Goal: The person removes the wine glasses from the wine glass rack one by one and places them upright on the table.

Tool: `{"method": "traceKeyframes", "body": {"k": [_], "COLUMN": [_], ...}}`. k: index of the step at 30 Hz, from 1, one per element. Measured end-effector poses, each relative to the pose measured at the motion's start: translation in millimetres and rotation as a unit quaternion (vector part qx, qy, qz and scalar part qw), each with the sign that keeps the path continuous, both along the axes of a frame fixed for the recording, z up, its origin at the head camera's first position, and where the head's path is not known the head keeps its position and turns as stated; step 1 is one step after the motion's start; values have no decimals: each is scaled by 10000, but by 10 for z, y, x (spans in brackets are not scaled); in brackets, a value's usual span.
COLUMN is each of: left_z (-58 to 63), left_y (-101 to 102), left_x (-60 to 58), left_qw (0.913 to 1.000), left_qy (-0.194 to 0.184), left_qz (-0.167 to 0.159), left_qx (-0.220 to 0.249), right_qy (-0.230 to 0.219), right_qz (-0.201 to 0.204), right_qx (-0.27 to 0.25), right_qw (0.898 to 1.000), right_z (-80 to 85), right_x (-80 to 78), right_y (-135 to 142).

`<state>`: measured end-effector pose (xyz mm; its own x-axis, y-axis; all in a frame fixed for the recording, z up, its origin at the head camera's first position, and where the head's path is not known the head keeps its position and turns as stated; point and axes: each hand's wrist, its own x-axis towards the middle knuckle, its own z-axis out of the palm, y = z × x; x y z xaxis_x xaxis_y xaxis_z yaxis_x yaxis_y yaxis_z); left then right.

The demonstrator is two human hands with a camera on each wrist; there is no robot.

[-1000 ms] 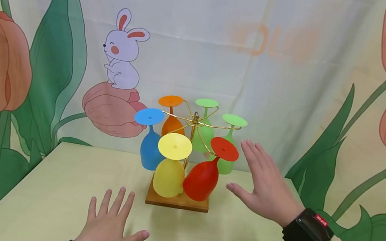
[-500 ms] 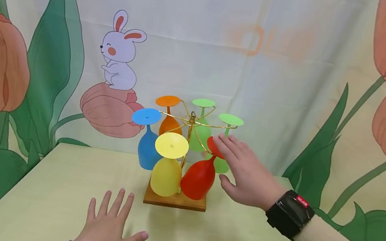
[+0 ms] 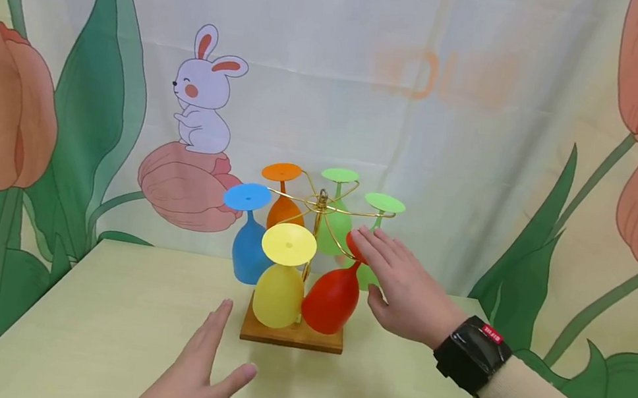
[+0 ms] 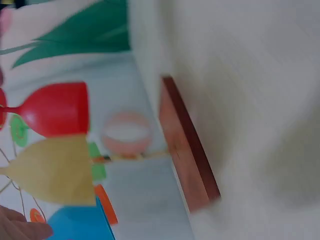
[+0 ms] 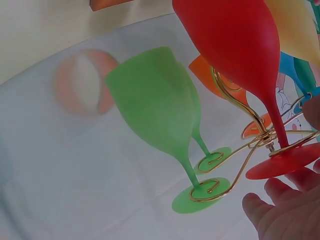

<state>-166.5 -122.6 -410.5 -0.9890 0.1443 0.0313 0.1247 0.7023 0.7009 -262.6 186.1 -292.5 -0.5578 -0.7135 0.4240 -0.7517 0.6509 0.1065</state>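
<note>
A gold wire glass rack (image 3: 321, 204) on a wooden base (image 3: 292, 340) carries several coloured plastic goblets upside down by their feet. At the front hang a yellow goblet (image 3: 278, 297) and a tilted red goblet (image 3: 330, 301). My right hand (image 3: 408, 291) has its fingers extended over the red foot; in the right wrist view, fingertips (image 5: 280, 192) lie close against that foot, and whether they touch is unclear. Low at the left front, my left hand (image 3: 196, 364) holds nothing, its fingers straight and thumb spread, apart from the goblets.
Behind are a blue goblet (image 3: 249, 250), an orange goblet (image 3: 286, 211) and two green goblets, one being the nearer green goblet (image 5: 152, 102). The pale table (image 3: 132, 309) ends at a printed curtain (image 3: 317, 112).
My right hand has moved left to the red goblet's foot. The left hand has turned from palm-down to edge-on, lifting slightly toward the rack. The goblets keep their places.
</note>
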Motion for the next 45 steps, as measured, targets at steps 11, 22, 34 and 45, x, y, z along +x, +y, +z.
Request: {"method": "traceKeyframes", "body": {"k": [11,22,34,45], "left_z": [111,16,2,-39], "left_y": [306,309,303,317], "left_x": [139,142,95,81], "left_qw": [9872,9883,9903,9883], "left_qy": [-595,-394,-701,-900], "left_qz": [-338,-510,-434,-333], "left_qx": [1438,1379,1120,1185], "right_qy": [137,75,583,202], "right_qz": [76,-250,60,-74], "right_qx": [-33,-6,-159,50], "right_qw": [9999,9997,9982,9998], "right_z": [-42,-72,-4,251], "right_x": [-22,-16,34,-41], "right_y": [-52,-89,-102,-285]}}
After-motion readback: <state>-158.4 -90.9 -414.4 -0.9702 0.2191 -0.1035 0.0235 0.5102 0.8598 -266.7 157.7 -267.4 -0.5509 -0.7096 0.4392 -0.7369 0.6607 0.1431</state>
